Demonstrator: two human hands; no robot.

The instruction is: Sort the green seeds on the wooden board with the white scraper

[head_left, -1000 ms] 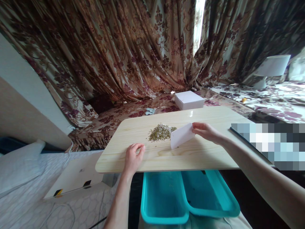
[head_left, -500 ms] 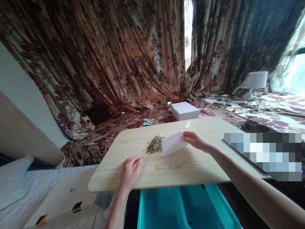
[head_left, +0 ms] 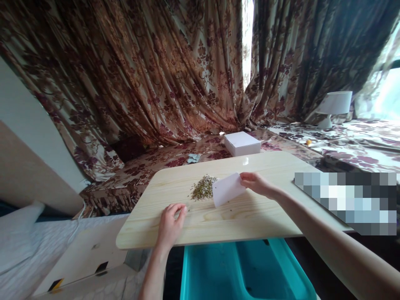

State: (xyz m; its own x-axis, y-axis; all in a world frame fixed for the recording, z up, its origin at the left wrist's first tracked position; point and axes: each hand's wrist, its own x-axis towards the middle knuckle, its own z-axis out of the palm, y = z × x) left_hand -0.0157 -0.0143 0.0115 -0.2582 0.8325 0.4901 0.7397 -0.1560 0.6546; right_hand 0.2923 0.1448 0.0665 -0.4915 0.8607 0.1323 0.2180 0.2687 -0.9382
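My right hand (head_left: 252, 183) pinches a thin white card (head_left: 229, 189) by its upper right corner. The card is tilted over the wooden table, with its left edge against a heap of small mixed seeds or grains (head_left: 203, 187), green, dark and pale. A small dark spot shows near the card's left edge. My left hand (head_left: 171, 218) rests at the near left part of the table, below the heap and apart from it. Its fingers are curled, with thumb and index tips together; whatever may be between them is too small to make out.
The pale wooden table (head_left: 259, 221) has rounded corners. Under its near edge sits a turquoise plastic tub (head_left: 212, 271). Behind the table are a white box (head_left: 242, 143) and a folded cloth (head_left: 193, 158). A blurred-out flat object (head_left: 343, 204) lies at the right; a lamp (head_left: 334, 106) stands beyond.
The card has tipped slightly, its lower corner shifting a little down and right beside the heap. My left hand has stayed almost still.
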